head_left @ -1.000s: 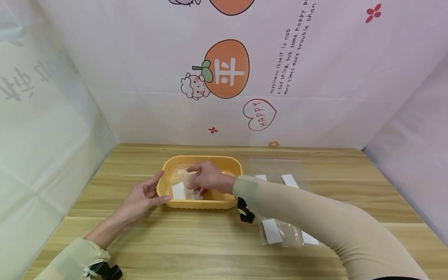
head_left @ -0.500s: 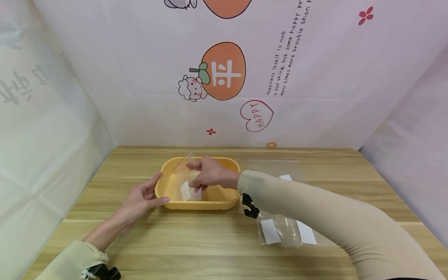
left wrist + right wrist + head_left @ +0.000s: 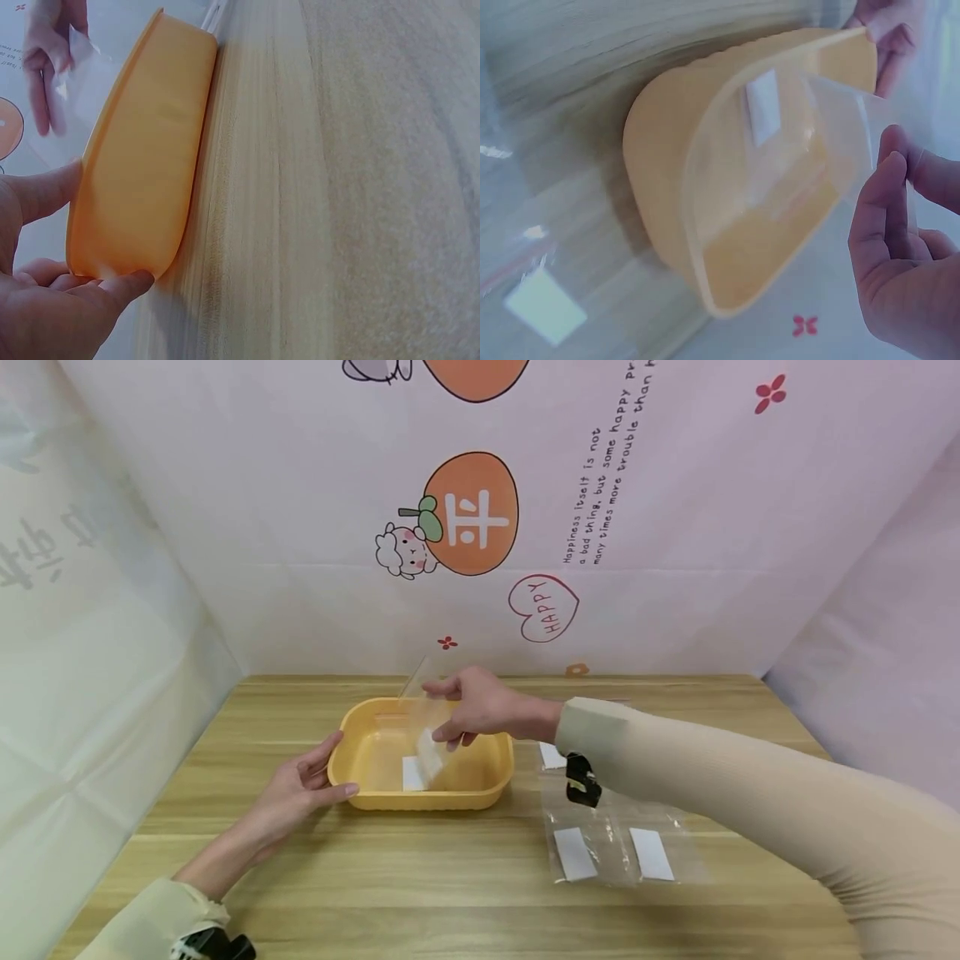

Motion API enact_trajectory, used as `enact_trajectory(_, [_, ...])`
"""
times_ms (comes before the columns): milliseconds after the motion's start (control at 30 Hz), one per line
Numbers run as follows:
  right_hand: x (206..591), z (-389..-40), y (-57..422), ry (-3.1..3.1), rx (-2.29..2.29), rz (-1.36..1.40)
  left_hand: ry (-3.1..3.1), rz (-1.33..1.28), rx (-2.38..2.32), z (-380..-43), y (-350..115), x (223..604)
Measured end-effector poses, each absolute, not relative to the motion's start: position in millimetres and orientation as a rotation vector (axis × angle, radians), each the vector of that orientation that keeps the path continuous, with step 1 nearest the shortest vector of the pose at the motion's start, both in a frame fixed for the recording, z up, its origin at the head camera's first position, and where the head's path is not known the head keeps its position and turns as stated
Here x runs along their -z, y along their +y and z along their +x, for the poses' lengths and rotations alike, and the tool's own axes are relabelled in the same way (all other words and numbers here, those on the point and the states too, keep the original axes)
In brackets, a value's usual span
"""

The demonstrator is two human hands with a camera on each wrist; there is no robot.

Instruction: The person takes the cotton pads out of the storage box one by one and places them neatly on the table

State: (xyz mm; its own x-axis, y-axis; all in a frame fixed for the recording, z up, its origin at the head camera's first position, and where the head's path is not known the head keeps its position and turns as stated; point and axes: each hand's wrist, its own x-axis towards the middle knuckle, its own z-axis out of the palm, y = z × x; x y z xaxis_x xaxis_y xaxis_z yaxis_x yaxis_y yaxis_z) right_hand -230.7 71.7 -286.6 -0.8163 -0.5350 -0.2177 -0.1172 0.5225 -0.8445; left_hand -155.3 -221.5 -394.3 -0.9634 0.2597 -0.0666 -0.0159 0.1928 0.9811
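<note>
At the left end of a yellow plastic basket, my left hand grips the rim and wall, thumb near the front corner. My right hand pinches a clear zip bag with a white label between thumb and fingers. That bag hangs tilted, its top above the basket's back rim and its lower part overlapping the inside. Another clear bag with a white label lies inside the basket. The right wrist view shows thumb and fingertips meeting on the thin plastic.
Several clear bags with white labels lie flat on the wooden table to the right, partly under my right forearm. Printed cloth hangs behind the table and on both sides.
My right hand has moved up and to the right, lifting one bag partly out of the basket and tilting it. My left hand keeps its hold on the basket's left end.
</note>
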Motion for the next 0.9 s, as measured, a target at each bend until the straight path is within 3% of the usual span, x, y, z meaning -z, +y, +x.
enact_trajectory(367, [254.3, -221.2, 137.2, 2.329, 1.249, -0.502, 2.259, 0.246, -1.846, -154.1, -221.5, 394.2])
enact_trajectory(900, [269.7, -194.7, 249.2, 2.394, 1.266, -0.396, 2.245, 0.223, -1.845, -153.3, -222.6, 394.4])
